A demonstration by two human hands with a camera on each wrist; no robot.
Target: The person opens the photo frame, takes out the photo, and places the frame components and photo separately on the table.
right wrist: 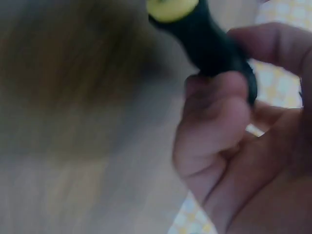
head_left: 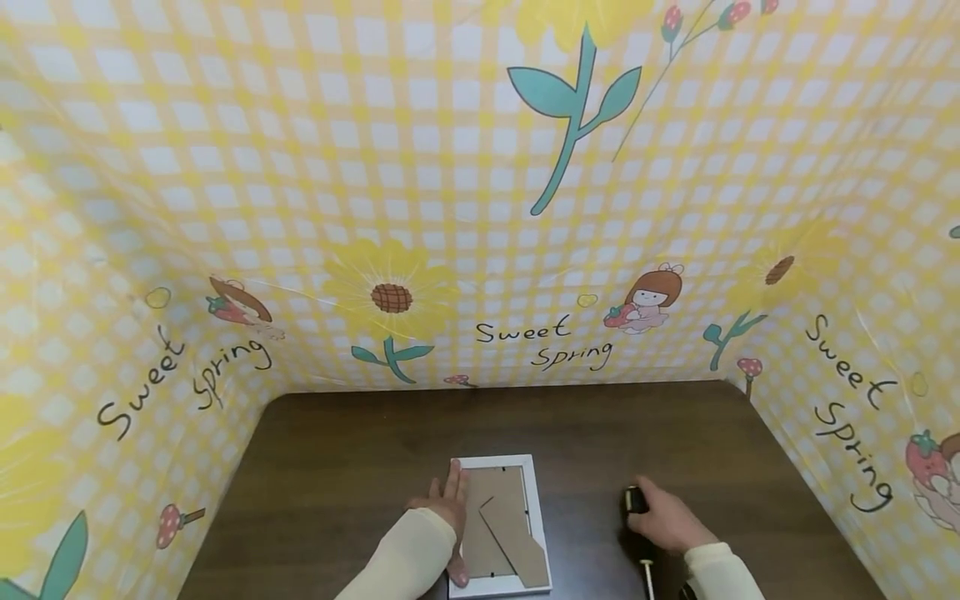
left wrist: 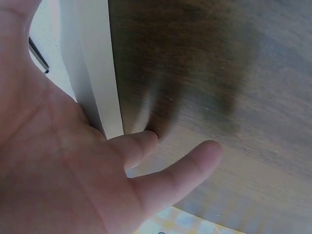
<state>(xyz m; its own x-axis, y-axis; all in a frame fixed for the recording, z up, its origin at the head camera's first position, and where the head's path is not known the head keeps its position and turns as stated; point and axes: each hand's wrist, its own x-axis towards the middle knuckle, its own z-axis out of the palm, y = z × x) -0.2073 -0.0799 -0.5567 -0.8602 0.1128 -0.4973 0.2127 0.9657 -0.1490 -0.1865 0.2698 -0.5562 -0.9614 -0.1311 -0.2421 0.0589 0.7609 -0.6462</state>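
A white picture frame (head_left: 536,517) lies face down on the dark table, its brown backing board (head_left: 506,500) showing small dark tabs around the edge. My left hand (head_left: 447,504) rests along the frame's left side with fingers stretched out. In the left wrist view the palm sits against the frame's white edge (left wrist: 100,73), two fingers reaching past it over the wood. To the right of the frame, my right hand (head_left: 670,518) grips a screwdriver (right wrist: 207,46) by its black and yellow handle. Its metal shaft (head_left: 648,579) points toward the near side of the table.
The brown wooden table (head_left: 360,450) is bordered at the back and both sides by yellow checked cloth (head_left: 465,250) printed with flowers and lettering. A dark object (head_left: 687,590) shows partly at the lower edge, by the right sleeve.
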